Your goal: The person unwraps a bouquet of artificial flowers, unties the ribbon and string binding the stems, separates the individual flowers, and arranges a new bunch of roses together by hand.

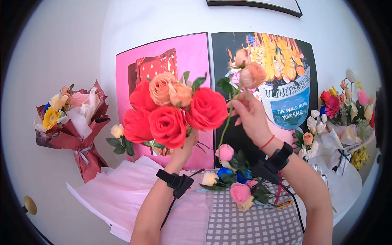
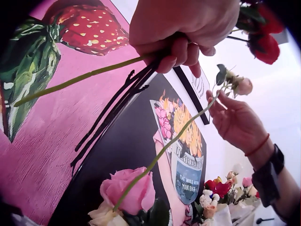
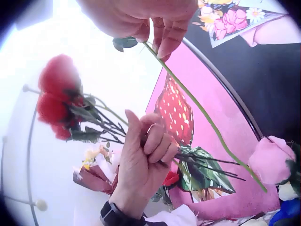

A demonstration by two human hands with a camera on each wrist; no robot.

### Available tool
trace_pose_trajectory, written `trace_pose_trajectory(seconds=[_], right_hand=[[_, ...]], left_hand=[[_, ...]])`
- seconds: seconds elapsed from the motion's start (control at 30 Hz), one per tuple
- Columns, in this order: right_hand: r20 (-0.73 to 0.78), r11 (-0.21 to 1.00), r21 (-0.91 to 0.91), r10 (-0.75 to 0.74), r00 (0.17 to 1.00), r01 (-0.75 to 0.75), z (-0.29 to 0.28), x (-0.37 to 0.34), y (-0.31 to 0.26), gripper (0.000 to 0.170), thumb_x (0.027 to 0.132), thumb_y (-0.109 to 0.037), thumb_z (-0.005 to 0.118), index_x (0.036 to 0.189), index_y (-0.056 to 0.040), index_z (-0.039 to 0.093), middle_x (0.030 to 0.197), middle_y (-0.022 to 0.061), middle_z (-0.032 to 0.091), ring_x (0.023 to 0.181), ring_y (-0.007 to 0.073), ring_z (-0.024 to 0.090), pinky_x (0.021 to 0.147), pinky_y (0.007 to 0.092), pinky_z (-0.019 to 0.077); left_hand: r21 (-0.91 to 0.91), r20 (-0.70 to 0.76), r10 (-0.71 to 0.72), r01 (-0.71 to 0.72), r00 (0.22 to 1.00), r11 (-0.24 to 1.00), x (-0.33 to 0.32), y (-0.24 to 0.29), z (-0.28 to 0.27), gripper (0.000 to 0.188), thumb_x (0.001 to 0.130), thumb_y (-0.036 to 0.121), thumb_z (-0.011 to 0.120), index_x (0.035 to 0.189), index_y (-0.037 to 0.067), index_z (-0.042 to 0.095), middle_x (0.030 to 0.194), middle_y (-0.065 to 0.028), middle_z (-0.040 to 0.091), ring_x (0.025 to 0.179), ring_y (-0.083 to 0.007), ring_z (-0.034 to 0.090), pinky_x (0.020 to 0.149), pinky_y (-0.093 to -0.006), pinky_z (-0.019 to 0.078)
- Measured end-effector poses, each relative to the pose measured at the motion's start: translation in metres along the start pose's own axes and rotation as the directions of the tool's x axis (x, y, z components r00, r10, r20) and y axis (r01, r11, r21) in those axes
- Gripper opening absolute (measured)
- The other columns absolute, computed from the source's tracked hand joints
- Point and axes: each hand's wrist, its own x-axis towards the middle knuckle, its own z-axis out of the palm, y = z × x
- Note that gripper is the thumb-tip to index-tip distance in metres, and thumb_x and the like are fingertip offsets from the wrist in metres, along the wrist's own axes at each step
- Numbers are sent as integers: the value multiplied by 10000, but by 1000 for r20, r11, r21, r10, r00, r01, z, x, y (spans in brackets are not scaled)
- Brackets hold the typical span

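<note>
In the head view my left hand (image 1: 187,148) holds up a bunch of artificial red roses (image 1: 168,126) with peach roses (image 1: 162,89) among them. Its fingers wrap the dark and green stems (image 3: 211,165), whose ends stick out below the fist in the right wrist view. To the right, my right hand (image 1: 250,116) pinches the long green stem (image 2: 164,148) of a separate peach rose spray (image 1: 253,75) near its leaves. That spray stands upright, its blooms above my fingers and its stem hanging down beside the bunch.
Loose pink, blue and cream roses (image 1: 241,192) lie on the grey patterned cloth (image 1: 245,224). Pale pink wrapping paper (image 1: 134,200) spreads at the left. A wrapped bouquet (image 1: 79,122) stands far left, another (image 1: 347,122) at the right. Two posters (image 1: 192,57) lean against the wall.
</note>
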Motion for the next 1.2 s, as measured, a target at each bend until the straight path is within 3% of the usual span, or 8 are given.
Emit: trace_pose_trajectory(seconds=[0.27,0.3,0.5,0.93,1.07,1.1,1.13,1.2], right_hand=[[-30,895,-290,-363,931,339,39,-24,-5,228,773,-118,618,959,7,572,737,129,611,604,171,585,552,279,457],[-7,851,-354,-416,909,387,41,-25,-8,240,755,-122,638,950,5,575,745,145,612,616,211,601,560,289,462],[-6,858,-325,-422,906,398,47,-22,1,305,686,-158,697,929,-12,584,798,171,607,714,342,593,593,335,480],[68,757,-310,-585,808,575,39,-34,0,346,649,-133,728,938,-25,571,860,102,607,738,232,608,657,289,482],[146,785,-259,-544,827,562,35,-37,3,368,666,-65,714,988,-16,543,896,61,609,795,140,591,711,252,474],[141,944,122,-323,936,307,34,-40,13,381,670,-59,710,1006,-16,537,917,58,609,812,132,587,724,248,471],[229,882,470,-95,969,-24,33,-41,18,394,674,-52,706,1025,-17,531,938,56,608,830,125,584,737,244,468],[255,868,489,-52,966,-82,31,-42,5,385,678,-50,700,1025,-24,535,956,49,605,841,120,581,747,238,466]], left_hand=[[-133,143,-36,55,989,990,-8,-32,-3,126,841,104,570,925,76,481,834,4,460,726,-94,424,660,-224,392],[180,56,25,-35,998,983,0,-95,-21,199,824,103,596,991,81,490,910,-14,474,771,-109,459,705,-242,425],[-108,184,-142,163,973,981,-11,-21,0,159,844,139,577,968,75,502,825,5,518,725,-116,493,618,-259,429],[130,58,-182,174,982,976,-16,7,20,324,829,152,604,1113,63,475,995,-47,537,868,-142,524,737,-292,466],[139,72,-165,154,984,978,-35,3,8,341,823,155,610,1120,64,471,1008,-48,531,881,-145,518,749,-295,458],[142,77,-162,150,984,978,-37,0,3,345,821,156,611,1122,65,469,1011,-48,530,885,-146,517,752,-296,457],[144,82,-159,146,984,979,-31,-2,6,349,819,157,613,1124,65,468,1014,-49,529,888,-147,516,755,-296,455],[148,91,-153,139,984,979,2,5,29,358,816,158,616,1128,66,466,1020,-49,526,895,-148,513,761,-298,451]])
